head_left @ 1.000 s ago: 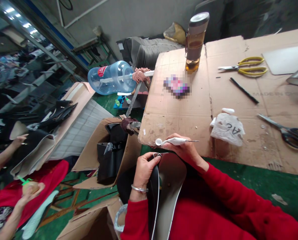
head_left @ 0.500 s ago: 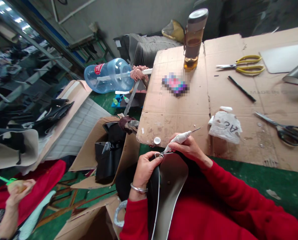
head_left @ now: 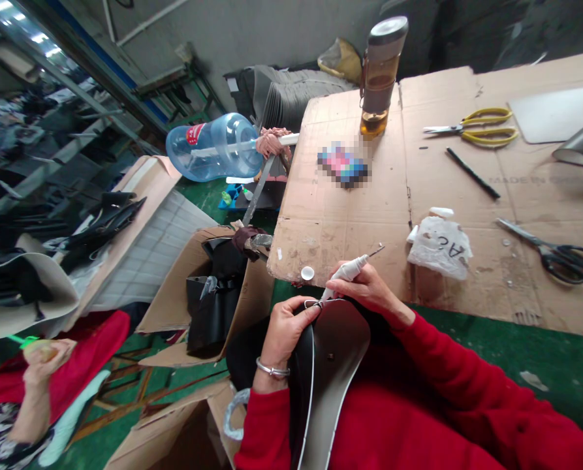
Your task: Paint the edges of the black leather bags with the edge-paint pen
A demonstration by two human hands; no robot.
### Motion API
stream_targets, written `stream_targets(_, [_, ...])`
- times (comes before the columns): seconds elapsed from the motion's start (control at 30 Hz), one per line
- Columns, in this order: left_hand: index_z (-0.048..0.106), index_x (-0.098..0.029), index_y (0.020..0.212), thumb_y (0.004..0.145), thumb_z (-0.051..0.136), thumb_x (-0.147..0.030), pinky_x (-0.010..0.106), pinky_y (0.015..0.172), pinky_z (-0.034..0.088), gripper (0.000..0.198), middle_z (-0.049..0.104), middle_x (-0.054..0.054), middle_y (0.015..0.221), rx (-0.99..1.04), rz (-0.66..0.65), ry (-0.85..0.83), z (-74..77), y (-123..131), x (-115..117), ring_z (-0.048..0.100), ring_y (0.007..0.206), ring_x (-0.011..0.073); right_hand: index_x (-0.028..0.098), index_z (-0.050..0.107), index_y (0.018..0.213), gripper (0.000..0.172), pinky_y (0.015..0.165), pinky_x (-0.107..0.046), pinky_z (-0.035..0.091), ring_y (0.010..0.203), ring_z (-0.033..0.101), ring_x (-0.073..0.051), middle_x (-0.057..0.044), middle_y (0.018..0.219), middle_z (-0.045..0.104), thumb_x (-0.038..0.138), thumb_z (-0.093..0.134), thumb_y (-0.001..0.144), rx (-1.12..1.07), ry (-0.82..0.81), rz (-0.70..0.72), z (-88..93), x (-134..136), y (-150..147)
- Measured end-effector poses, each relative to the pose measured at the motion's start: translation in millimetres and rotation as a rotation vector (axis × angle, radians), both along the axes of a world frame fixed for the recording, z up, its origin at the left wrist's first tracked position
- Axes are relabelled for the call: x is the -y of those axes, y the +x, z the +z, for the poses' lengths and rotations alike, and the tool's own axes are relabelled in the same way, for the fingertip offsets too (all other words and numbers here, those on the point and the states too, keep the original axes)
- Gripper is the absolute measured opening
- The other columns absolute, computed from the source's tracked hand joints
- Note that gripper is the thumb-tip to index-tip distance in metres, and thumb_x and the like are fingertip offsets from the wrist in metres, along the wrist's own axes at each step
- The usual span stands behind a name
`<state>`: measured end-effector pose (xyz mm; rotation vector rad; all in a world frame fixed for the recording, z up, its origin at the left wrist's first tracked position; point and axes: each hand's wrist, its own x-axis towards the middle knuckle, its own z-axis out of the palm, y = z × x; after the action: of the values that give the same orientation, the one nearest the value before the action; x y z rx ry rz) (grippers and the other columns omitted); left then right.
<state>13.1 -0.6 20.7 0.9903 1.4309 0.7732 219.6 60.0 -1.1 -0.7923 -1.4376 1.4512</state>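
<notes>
Table, topped with flattened brown cardboard (head_left: 360, 222), stained along its near edge.

Open brown cardboard box (head_left: 258, 294), standing left of the table, holding black pieces.

Large clear blue plastic water bottle (head_left: 213, 150), lying on its side, red label, neck toward the table.

Curved sheet panel, black on one face and grey on the other, edged in white (head_left: 337, 352); located before the red-sleeved torso, its upper end just beside the near table edge.

Tall amber-and-grey tumbler with dark lid (head_left: 382, 75), at the far side of the table.

Left hand (head_left: 284, 329), silver bangle (head_left: 272, 371) at the wrist; thumb and fingers closed, pinching the panel's upper edge.

Right hand (head_left: 364, 287), fingers closed round the slim white tapering tool named below.

Black-handled scissors (head_left: 548, 250), right side of the table.

Yellow-handled snips (head_left: 460, 129), beyond the scissors, blades pointing left.

Crumpled translucent plastic bag with black lettering (head_left: 438, 249), left of the scissors.

Slim white tapering tool with a thin metal rod at its rear (head_left: 350, 269); tip at the panel's edge, near the left thumb; exact contact cannot be told.

Black stick (head_left: 472, 173), between snips and bag.

Small round white cup (head_left: 307, 273), at the table's near-left corner.
</notes>
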Motion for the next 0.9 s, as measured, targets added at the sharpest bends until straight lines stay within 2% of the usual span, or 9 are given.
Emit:
stream_targets(0.17, [0.081,-0.016,0.084,0.076,0.082,-0.037,0.027,0.070,0.047,0.023,0.075,0.005,0.080,0.003,-0.011,0.013,1.4,1,1,0.063,0.073,0.0195,0.016,0.072,0.076,0.036,0.054,-0.025,0.050,0.058,0.063,-0.014,-0.003,0.066,0.068,0.049,0.075,0.090,0.019,-0.037,0.014,-0.9,0,1])
stream_targets(0.43, [0.072,-0.016,0.069,0.077,0.079,-0.030,0.023,0.060,0.037,0.017,0.061,-0.002,0.064,0.038,-0.039,0.000,9.6,11,5,0.050,0.061,0.0126,0.015,0.072,0.075,0.037,0.052,-0.024,0.051,0.056,0.064,-0.014,-0.003,0.064,0.069,0.050,0.076,0.089,-0.072,-0.156,0.063,0.1,1,4])
stream_targets(0.53, [0.071,-0.016,0.067,0.075,0.079,-0.029,0.023,0.059,0.037,0.017,0.060,-0.002,0.062,0.048,-0.018,-0.025,9.2,12,6,0.049,0.059,0.0120,0.016,0.070,0.075,0.038,0.052,-0.024,0.050,0.055,0.063,-0.014,-0.003,0.063,0.068,0.051,0.077,0.087,-0.082,-0.178,0.015,0.2,2,4])
stream_targets(0.6, [0.071,-0.016,0.066,0.073,0.080,-0.029,0.023,0.058,0.037,0.017,0.060,-0.002,0.062,0.042,0.017,-0.028,7.3,9,6,0.049,0.059,0.0120,0.016,0.069,0.077,0.038,0.051,-0.024,0.049,0.054,0.060,-0.014,-0.002,0.062,0.067,0.052,0.076,0.087,-0.089,-0.185,-0.073,-0.5,2,2])
stream_targets(0.73, [0.076,-0.017,0.071,0.070,0.083,-0.032,0.023,0.059,0.040,0.017,0.065,-0.001,0.065,0.020,0.144,-0.004,2.8,0,5,0.054,0.061,0.0136,0.018,0.070,0.085,0.035,0.054,-0.025,0.047,0.060,0.059,-0.015,-0.001,0.070,0.066,0.052,0.074,0.088,-0.035,-0.102,-0.271,-4.4,2,-4])
stream_targets(0.9, [0.083,-0.019,0.086,0.073,0.084,-0.034,0.025,0.070,0.049,0.020,0.077,0.004,0.082,-0.060,0.144,0.045,-0.5,-7,4,0.065,0.077,0.0193,0.019,0.071,0.089,0.026,0.057,-0.026,0.044,0.065,0.058,-0.015,-0.001,0.076,0.067,0.045,0.073,0.091,0.128,0.057,-0.263,-11.5,3,-11])
